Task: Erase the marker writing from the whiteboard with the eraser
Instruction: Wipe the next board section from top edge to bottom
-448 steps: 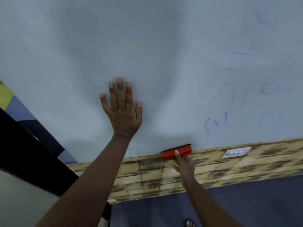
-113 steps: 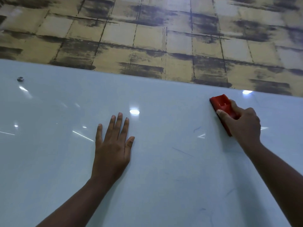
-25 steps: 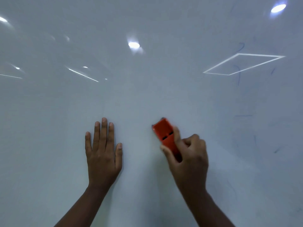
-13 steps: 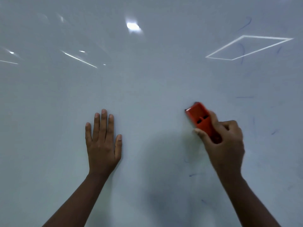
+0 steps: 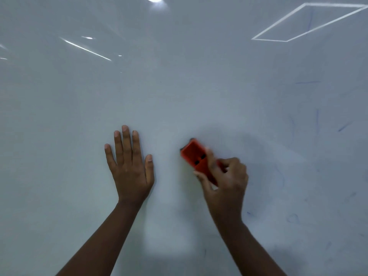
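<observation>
Filling the whole view, the whiteboard (image 5: 179, 92) carries faint blue marker strokes (image 5: 307, 82) toward its right edge and light reflections (image 5: 306, 22) along the top. The left hand (image 5: 130, 166) lies flat with fingers straight. The right hand (image 5: 225, 180) curls round the red eraser (image 5: 196, 156), mid-board.

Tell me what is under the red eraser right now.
The eraser lies against the whiteboard, gripped by the right hand. The board around it looks clean; any marker beneath it is covered and cannot be seen.
</observation>
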Tool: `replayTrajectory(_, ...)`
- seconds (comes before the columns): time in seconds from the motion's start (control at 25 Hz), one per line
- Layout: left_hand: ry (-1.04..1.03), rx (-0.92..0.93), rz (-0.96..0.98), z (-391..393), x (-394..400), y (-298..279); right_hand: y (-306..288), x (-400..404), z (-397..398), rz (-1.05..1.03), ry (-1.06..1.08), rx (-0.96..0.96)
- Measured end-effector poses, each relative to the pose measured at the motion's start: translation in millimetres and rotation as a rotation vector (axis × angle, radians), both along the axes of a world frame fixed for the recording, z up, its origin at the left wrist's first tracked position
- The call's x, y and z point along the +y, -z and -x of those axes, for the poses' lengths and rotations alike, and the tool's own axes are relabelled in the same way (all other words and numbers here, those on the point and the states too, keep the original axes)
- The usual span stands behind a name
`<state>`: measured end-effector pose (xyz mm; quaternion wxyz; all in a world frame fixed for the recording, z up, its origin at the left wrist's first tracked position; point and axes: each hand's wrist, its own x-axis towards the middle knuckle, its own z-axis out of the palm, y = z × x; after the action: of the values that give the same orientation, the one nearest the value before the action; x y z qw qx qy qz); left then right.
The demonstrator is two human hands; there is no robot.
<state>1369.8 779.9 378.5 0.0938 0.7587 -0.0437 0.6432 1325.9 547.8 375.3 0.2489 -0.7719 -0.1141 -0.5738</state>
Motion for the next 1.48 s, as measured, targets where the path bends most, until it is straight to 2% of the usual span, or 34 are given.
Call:
replayTrajectory(0.16,0.008,0.021,-0.014,0.9,0.6,13.0,47.7,5.9,2.6,0.239,-0.035,0.016)
replayTrajectory(0.28,0.021,0.031,-0.017,1.9,0.3,24.1,42.3,-11.5,4.7,0.313,-0.036,0.017)
replayTrajectory(0.36,0.024,0.032,-0.022,1.3,-0.6,31.5,25.1,-29.7,3.4,0.206,-0.02,0.006)
replayTrajectory(0.48,0.025,0.029,-0.018,0.3,-2.0,40.2,16.5,-73.6,-0.5,-0.098,0.017,-0.007)
replayTrajectory(0.64,0.017,0.029,-0.016,-1.4,-2.5,52.9,73.6,-91.3,9.2,-0.415,-0.073,0.058)
replayTrajectory(0.72,0.014,0.026,-0.018,-1.7,-3.3,57.4,94.5,-76.8,16.3,-0.442,-0.087,0.094)
replayTrajectory(0.88,0.021,0.036,-0.008,-2.4,-4.5,62.5,91.1,-32.4,13.0,-0.252,-0.058,0.135)
replayTrajectory(1.08,0.036,0.05,-0.015,-2.2,-3.2,70.5,136.0,15.8,20.7,0.205,0.008,0.21)
replayTrajectory(1.24,0.037,0.069,-0.06,-0.6,0.6,79.3,140.3,7.7,26.3,0.295,0.008,0.239)
replayTrajectory(1.32,0.045,0.067,-0.074,-0.4,2.4,84.5,130.5,-10.5,27.6,0.114,0.034,0.263)
replayTrajectory(1.48,0.057,0.066,-0.059,0.1,0.3,93.4,134.3,-52.6,37.3,-0.757,-0.055,0.36)
